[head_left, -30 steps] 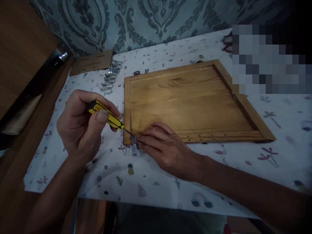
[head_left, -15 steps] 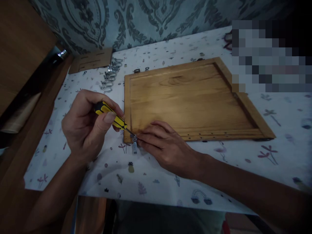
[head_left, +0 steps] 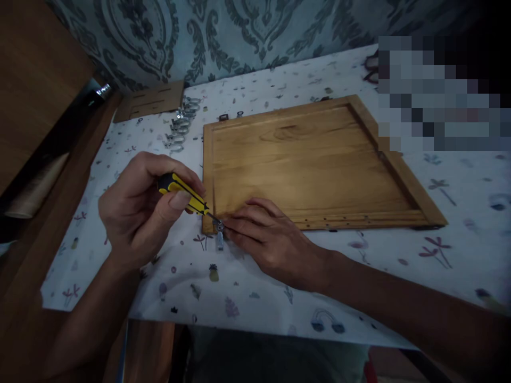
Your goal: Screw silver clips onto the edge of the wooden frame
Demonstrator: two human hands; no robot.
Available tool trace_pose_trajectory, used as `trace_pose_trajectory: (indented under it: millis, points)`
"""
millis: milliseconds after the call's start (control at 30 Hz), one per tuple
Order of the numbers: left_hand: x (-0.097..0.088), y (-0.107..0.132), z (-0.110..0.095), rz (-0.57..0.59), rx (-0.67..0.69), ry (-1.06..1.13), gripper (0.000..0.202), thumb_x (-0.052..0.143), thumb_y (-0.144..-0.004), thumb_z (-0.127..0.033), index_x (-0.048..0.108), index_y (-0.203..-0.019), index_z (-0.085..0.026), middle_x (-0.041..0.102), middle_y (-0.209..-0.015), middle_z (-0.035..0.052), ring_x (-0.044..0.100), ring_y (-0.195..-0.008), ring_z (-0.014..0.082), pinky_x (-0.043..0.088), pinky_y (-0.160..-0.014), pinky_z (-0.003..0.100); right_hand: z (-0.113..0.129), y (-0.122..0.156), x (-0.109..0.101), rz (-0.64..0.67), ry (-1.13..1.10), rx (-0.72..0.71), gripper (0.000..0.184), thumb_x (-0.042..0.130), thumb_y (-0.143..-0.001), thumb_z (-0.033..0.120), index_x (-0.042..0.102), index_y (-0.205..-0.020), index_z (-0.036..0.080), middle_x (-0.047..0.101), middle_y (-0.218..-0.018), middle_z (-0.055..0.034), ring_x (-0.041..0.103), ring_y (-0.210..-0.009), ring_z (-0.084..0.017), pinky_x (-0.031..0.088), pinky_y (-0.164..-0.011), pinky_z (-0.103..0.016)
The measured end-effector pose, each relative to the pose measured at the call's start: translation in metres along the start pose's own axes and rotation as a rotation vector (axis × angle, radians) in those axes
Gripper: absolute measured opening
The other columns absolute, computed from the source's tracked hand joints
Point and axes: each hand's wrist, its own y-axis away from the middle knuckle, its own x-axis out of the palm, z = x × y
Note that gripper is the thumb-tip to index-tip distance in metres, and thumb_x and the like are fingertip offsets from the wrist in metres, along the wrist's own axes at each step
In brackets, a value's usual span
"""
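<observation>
A framed wooden panel (head_left: 287, 165) lies flat on a patterned white cloth. At its near left corner sits a small metal hinge (head_left: 220, 240), sticking out past the edge. My left hand (head_left: 139, 207) is closed around a yellow and black screwdriver (head_left: 187, 197), whose tip meets the hinge. My right hand (head_left: 275, 244) rests on the panel's near edge, with its fingertips pressed together against the hinge. Whether those fingertips pinch a screw as well is hidden.
Several metal hinges (head_left: 179, 125) lie in a row behind my left hand, beside a piece of cardboard (head_left: 149, 100). Small hardware (head_left: 223, 117) lies along the panel's far edge. Patterned wallpaper (head_left: 247, 37) covers the wall behind; a wooden cabinet (head_left: 43, 64) stands at left. A blurred patch hides the upper right.
My left hand has rolled slightly on the screwdriver, whose handle sits a little lower and turned. My right hand and the hinge stay in place; the view shifts slightly.
</observation>
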Motion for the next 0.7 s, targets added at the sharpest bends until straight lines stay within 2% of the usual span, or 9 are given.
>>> trace_pose_trajectory:
  millis: [100,167,267,400,600,700]
  points:
    - [-0.003,-0.003,0.001,0.063,0.086,-0.123,0.015,0.060,-0.091,-0.019,0.070,-0.102,-0.019,0.065,-0.085,0.0030,0.060,-0.075,0.0141,0.045,-0.061,0.031,0.000,0.001,0.000,0.000,-0.001,0.000,0.026,0.045,-0.099,0.012,0.071,-0.099,0.012,0.075,-0.109,-0.0065,0.060,-0.103,-0.021,0.045,-0.099,-0.043]
    - [-0.006,-0.004,0.001,0.087,0.115,-0.122,0.016,0.064,-0.089,-0.018,0.071,-0.103,-0.018,0.065,-0.084,0.0046,0.059,-0.074,0.0153,0.044,-0.060,0.033,-0.001,0.001,0.000,0.009,-0.002,-0.001,0.027,0.044,-0.099,0.012,0.071,-0.100,0.013,0.074,-0.110,-0.0063,0.060,-0.103,-0.021,0.044,-0.099,-0.043]
    - [-0.009,-0.003,0.002,0.077,0.084,-0.072,0.025,0.070,-0.084,-0.014,0.070,-0.109,-0.018,0.066,-0.089,0.0050,0.064,-0.077,0.0166,0.050,-0.060,0.033,-0.001,0.000,-0.001,0.019,-0.005,-0.004,0.026,0.045,-0.099,0.013,0.071,-0.100,0.013,0.074,-0.111,-0.0057,0.060,-0.103,-0.021,0.044,-0.099,-0.043]
    - [-0.012,-0.003,0.003,0.042,0.024,0.005,0.039,0.077,-0.077,-0.009,0.068,-0.112,-0.023,0.066,-0.094,0.0009,0.070,-0.081,0.0163,0.059,-0.062,0.029,-0.001,0.000,-0.001,0.023,-0.003,-0.015,0.023,0.048,-0.098,0.011,0.070,-0.101,0.011,0.074,-0.111,-0.0060,0.061,-0.102,-0.021,0.044,-0.099,-0.043]
    - [-0.016,-0.004,0.009,0.084,0.000,0.067,0.029,0.070,-0.085,-0.012,0.065,-0.111,-0.021,0.072,-0.093,-0.0013,0.072,-0.084,0.0168,0.063,-0.073,0.030,-0.001,0.000,-0.001,0.022,0.006,-0.017,0.024,0.047,-0.098,0.011,0.070,-0.102,0.014,0.075,-0.108,-0.0060,0.061,-0.102,-0.020,0.046,-0.097,-0.044]
    - [-0.014,-0.004,0.008,0.120,0.054,0.022,0.030,0.068,-0.086,-0.013,0.065,-0.113,-0.024,0.071,-0.094,-0.0012,0.072,-0.084,0.0165,0.061,-0.068,0.029,-0.001,-0.001,-0.001,0.026,0.013,-0.021,0.025,0.046,-0.098,0.011,0.070,-0.101,0.014,0.075,-0.109,-0.0058,0.062,-0.102,-0.020,0.047,-0.095,-0.043]
